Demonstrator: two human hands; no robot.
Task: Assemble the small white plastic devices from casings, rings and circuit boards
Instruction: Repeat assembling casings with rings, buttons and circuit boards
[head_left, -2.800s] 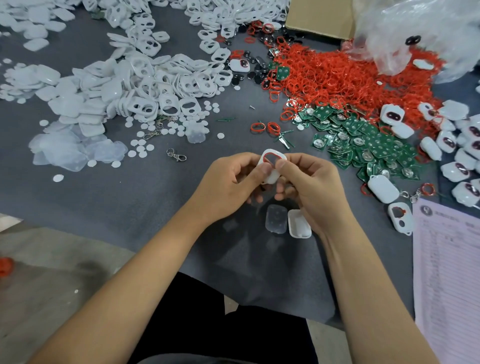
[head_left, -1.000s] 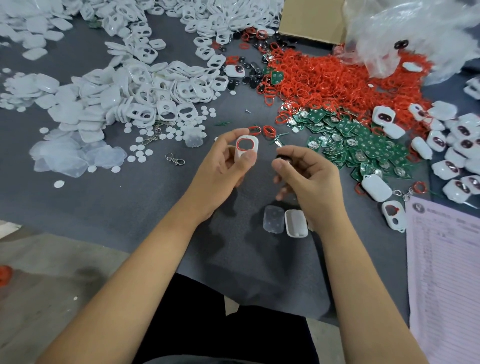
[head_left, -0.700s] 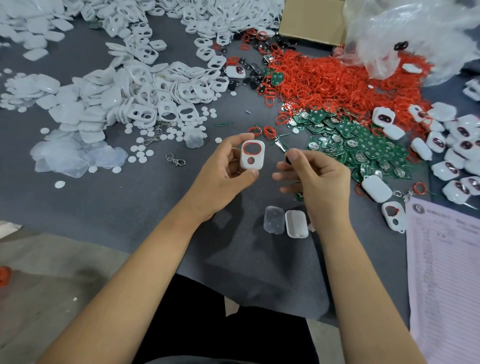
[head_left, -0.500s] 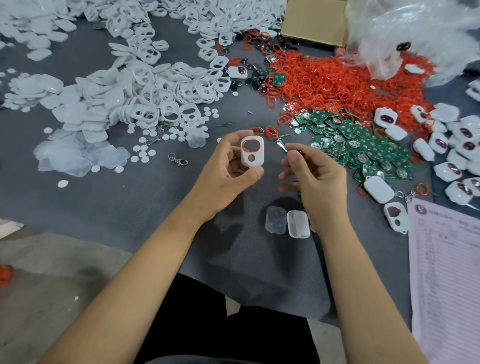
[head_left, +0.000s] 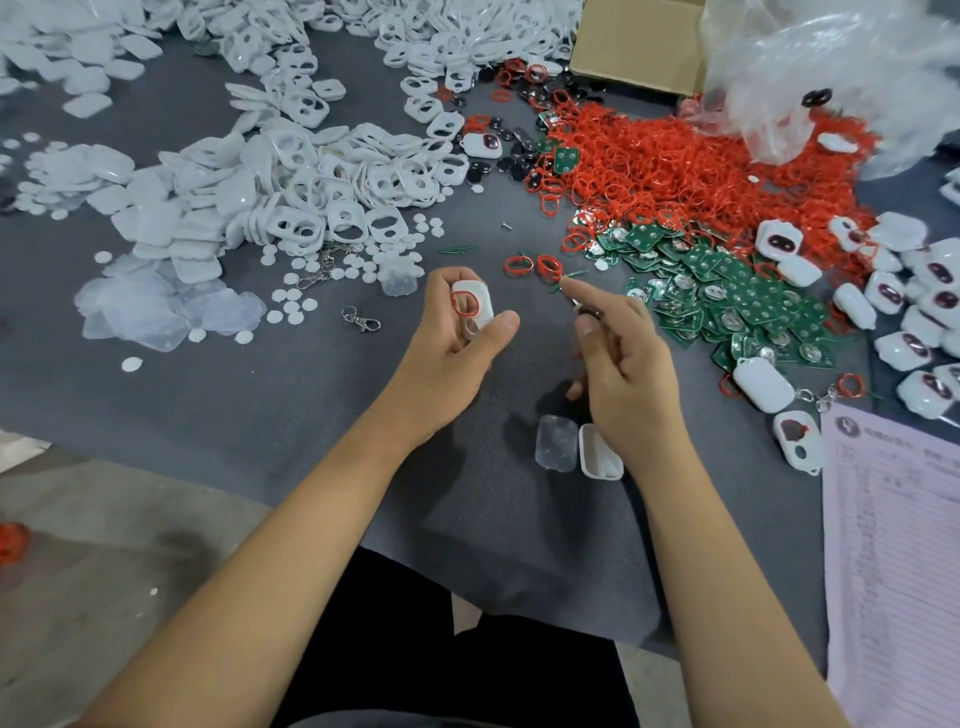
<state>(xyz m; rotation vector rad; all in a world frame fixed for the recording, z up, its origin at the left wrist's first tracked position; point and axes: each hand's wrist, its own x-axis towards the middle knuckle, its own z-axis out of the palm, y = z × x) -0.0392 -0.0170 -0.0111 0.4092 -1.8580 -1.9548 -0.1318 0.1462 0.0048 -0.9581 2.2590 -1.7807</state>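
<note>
My left hand (head_left: 447, 348) grips a small white casing (head_left: 475, 309) with a red ring seated in its upper opening, holding it above the grey mat. My right hand (head_left: 621, 358) hovers just to the right, index finger stretched toward two loose red rings (head_left: 535, 266), and pinches a small dark piece (head_left: 589, 310) between thumb and fingers. A clear insert (head_left: 557, 442) and a white casing half (head_left: 597, 453) lie on the mat under my right wrist. Green circuit boards (head_left: 727, 296) are piled to the right, below the heap of red rings (head_left: 691, 171).
White casing fronts (head_left: 291, 182) and small white discs cover the far left. Finished white devices (head_left: 914, 291) lie at the right edge, a printed sheet (head_left: 893, 545) at the near right. A cardboard box (head_left: 634, 47) and a plastic bag (head_left: 831, 67) stand at the back. A metal clasp (head_left: 361, 319) lies left of my hands.
My hands have parted since pressing the ring into the casing together. The left keeps the ringed casing and has turned it; the right moved off to the right and extended its index finger.
</note>
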